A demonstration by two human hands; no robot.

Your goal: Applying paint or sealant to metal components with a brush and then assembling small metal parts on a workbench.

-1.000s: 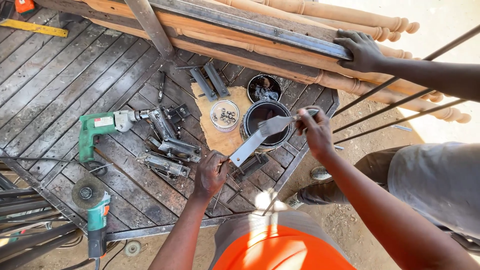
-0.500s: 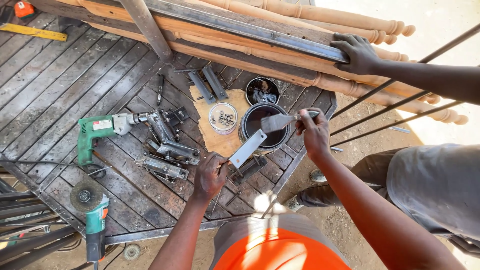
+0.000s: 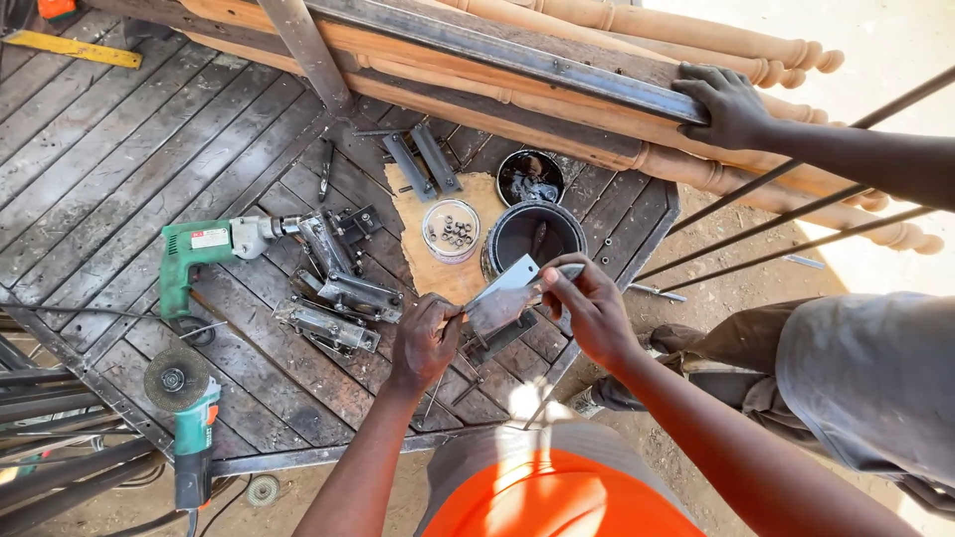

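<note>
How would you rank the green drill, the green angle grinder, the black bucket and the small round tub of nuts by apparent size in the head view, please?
1. green drill and green angle grinder: alike in extent, so unranked.
2. black bucket
3. small round tub of nuts

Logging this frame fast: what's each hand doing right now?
Left hand: closed on the lower end of the flat grey metal plate.
Right hand: pinching the plate's upper end.
</note>
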